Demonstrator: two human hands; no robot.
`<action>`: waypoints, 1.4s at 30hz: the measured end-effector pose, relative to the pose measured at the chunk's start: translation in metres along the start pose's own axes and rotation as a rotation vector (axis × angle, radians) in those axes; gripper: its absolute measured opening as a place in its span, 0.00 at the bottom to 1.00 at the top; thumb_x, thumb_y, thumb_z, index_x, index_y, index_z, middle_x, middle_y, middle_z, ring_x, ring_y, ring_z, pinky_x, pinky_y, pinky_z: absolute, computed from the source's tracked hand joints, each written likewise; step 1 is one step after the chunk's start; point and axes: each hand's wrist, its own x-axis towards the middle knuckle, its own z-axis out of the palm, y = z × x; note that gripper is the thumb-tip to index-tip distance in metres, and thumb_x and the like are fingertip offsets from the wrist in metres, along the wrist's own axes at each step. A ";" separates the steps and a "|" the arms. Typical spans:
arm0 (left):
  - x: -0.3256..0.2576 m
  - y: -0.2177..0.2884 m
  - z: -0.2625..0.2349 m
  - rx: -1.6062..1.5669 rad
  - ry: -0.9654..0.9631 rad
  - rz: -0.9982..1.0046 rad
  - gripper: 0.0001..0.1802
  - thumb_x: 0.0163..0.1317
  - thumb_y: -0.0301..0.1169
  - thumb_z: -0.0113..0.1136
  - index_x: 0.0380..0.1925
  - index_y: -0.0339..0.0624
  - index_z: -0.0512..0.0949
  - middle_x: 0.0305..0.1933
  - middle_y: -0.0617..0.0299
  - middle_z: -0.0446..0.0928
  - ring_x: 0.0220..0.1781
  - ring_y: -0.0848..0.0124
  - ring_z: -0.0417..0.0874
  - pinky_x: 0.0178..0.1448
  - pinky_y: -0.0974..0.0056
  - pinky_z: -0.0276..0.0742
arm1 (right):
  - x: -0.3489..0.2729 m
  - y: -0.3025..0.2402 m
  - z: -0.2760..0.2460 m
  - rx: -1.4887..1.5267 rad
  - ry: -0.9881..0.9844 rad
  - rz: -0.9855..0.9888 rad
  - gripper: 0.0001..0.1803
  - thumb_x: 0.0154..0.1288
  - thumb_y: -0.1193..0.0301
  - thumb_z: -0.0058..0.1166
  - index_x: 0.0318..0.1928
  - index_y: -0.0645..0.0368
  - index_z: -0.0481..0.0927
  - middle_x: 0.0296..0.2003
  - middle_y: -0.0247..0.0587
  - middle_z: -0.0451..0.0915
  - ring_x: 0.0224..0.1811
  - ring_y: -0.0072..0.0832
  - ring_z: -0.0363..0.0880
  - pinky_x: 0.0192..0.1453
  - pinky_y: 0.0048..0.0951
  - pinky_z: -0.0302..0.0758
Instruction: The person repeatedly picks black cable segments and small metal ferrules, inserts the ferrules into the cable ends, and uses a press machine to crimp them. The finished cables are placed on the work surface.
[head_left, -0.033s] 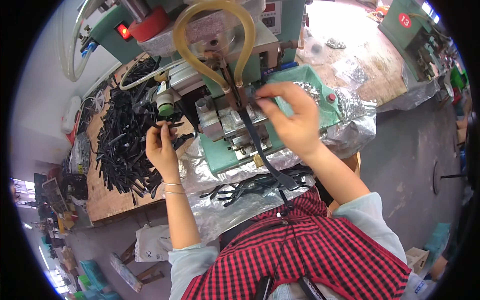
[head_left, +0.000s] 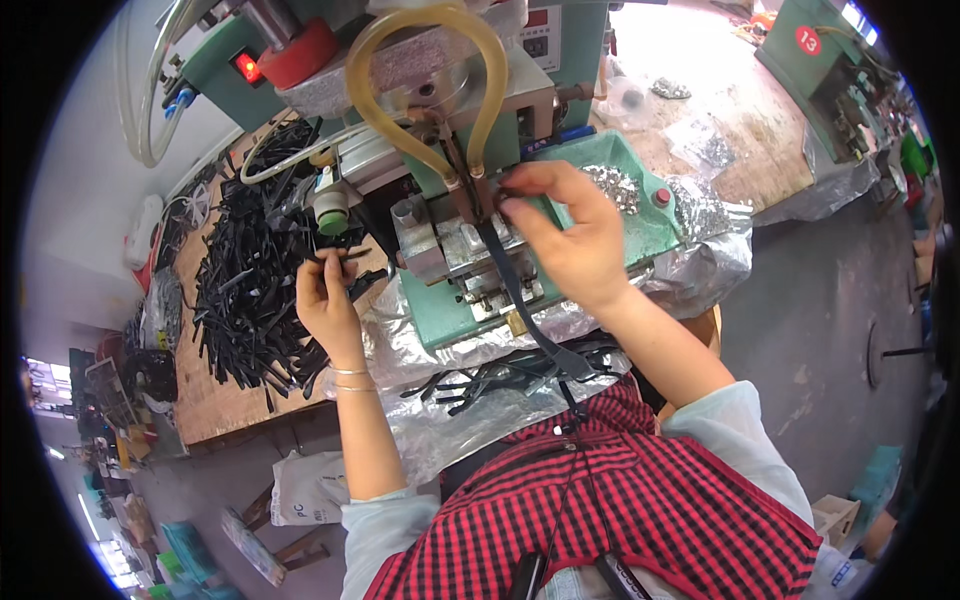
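My left hand pinches a thin black strap beside the pile of black straps. My right hand reaches to the bench machine, its thumb and forefinger close together at the right of the work head. Whatever lies between those fingertips is too small and dark to make out. A longer dark strap runs from under the work head down over the machine's front, its wider end near my apron. The end inside the machine is hidden.
Yellowish tubes loop above the work head. A green tray of small metal pieces stands at the right, with a red button by its edge. More black straps lie on silvery sheeting near my lap. A lit red switch is upper left.
My right hand has shifted slightly left, closer to the work head. My left hand has moved a little to the right and down, with the thin strap still pinched.
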 end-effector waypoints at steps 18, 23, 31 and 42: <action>-0.044 0.153 0.084 0.407 -0.444 1.074 0.12 0.51 0.27 0.79 0.36 0.42 0.87 0.47 0.53 0.89 0.23 0.74 0.75 0.26 0.68 0.67 | 0.000 -0.047 -0.014 0.252 -0.235 0.264 0.33 0.66 0.79 0.60 0.71 0.64 0.70 0.64 0.45 0.79 0.66 0.30 0.78 0.73 0.34 0.72; -0.045 0.137 0.098 0.339 -0.441 1.125 0.12 0.51 0.26 0.79 0.36 0.43 0.87 0.45 0.53 0.89 0.21 0.79 0.74 0.24 0.71 0.64 | 0.011 0.029 -0.074 -0.116 0.128 0.296 0.27 0.67 0.77 0.62 0.66 0.54 0.79 0.54 0.43 0.85 0.60 0.32 0.81 0.67 0.34 0.76; -0.050 0.136 0.096 0.385 -0.425 1.094 0.13 0.51 0.25 0.80 0.38 0.47 0.88 0.47 0.54 0.90 0.20 0.76 0.74 0.23 0.70 0.63 | -0.042 0.064 -0.091 -0.673 0.006 0.159 0.07 0.59 0.71 0.68 0.39 0.53 0.88 0.39 0.40 0.85 0.47 0.44 0.83 0.55 0.42 0.79; -0.023 0.073 -0.074 1.006 -0.431 0.462 0.11 0.76 0.25 0.60 0.53 0.30 0.84 0.53 0.47 0.85 0.54 0.52 0.87 0.58 0.56 0.82 | -0.054 0.090 -0.056 -1.042 0.095 0.109 0.05 0.53 0.69 0.62 0.30 0.54 0.85 0.33 0.40 0.82 0.42 0.41 0.81 0.39 0.43 0.80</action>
